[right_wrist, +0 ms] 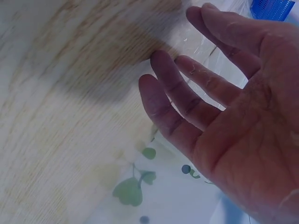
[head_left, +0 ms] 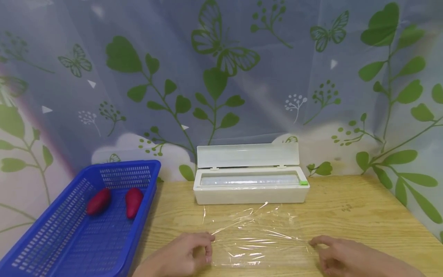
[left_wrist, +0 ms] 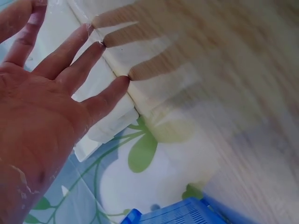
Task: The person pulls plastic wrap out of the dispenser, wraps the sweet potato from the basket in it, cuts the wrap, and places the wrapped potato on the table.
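The patterned cloth (head_left: pixel 263 100) fills the back, and the wooden table (head_left: pixel 342 215) before it gives a flat bed to work on. The blue basket (head_left: pixel 138 227) stands to the left, well apart from the film. The white box (head_left: pixel 249 195), lid (head_left: pixel 247 156) upright, sits near the cloth; it is best left unbumped, as the film's far edge lies just before it. The clear film (head_left: pixel 256 242) lies on the table between box and person, creased, its shine running mostly from side to side. The step seems to be smoothing it out. The left hand (head_left: pixel 178 256) is at the film's left edge and the right hand (head_left: pixel 349 256) at its right, both part open with outer fingers spread; whether thumb and forefinger pinch the film — or merely rest by it — I cannot tell. An even, gentle outward pull, low and level on both sides, should ease the wrinkles; tugging one side harder would skew the sheet, and a slack edge could fold and cling to itself. The two red things (head_left: pixel 99 201) (head_left: pixel 134 202) in the basket and the green tab (head_left: pixel 303 183) on the box need no touch for this.
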Tool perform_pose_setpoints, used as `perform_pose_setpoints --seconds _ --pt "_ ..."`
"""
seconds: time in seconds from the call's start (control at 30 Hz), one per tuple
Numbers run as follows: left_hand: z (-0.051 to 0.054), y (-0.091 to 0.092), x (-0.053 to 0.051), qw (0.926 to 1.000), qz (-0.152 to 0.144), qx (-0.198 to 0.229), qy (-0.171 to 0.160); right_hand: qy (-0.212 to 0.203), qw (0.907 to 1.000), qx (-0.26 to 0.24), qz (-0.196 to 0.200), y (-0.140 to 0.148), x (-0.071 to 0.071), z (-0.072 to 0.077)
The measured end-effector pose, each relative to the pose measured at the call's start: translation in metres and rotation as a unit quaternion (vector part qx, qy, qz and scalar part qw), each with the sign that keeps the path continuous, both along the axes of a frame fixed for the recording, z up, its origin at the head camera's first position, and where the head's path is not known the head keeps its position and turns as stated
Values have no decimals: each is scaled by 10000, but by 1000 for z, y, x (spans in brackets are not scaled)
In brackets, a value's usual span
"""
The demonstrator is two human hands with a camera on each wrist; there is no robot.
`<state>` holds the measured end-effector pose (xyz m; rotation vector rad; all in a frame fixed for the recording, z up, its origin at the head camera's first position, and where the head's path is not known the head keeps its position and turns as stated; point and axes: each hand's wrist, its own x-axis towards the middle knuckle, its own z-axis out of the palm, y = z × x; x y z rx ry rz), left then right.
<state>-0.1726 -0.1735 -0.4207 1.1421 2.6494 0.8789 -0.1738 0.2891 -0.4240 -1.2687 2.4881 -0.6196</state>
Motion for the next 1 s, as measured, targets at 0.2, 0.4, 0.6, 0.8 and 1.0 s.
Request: perform_pose_setpoints --seconds 0.2,0.4,0.6,0.8,1.0 --pt "3 2 0 9949 276 -956 160 -94 9996 -270 42 4 2 5" --pt "5 2 2 9938 414 -985 308 361 9958 -696 -464 3 -7 14" --pt "4 2 2 9926 449 -888 697 2081 9730 -529 -841 -12 -18 10" --pt "2 4 1 9899 488 -1031 840 2085 9720 255 -1054 -26 -20 2" --pt "3 5 2 9880 640 -1223 689 1359 9824 556 -1156 -27 -22 0"
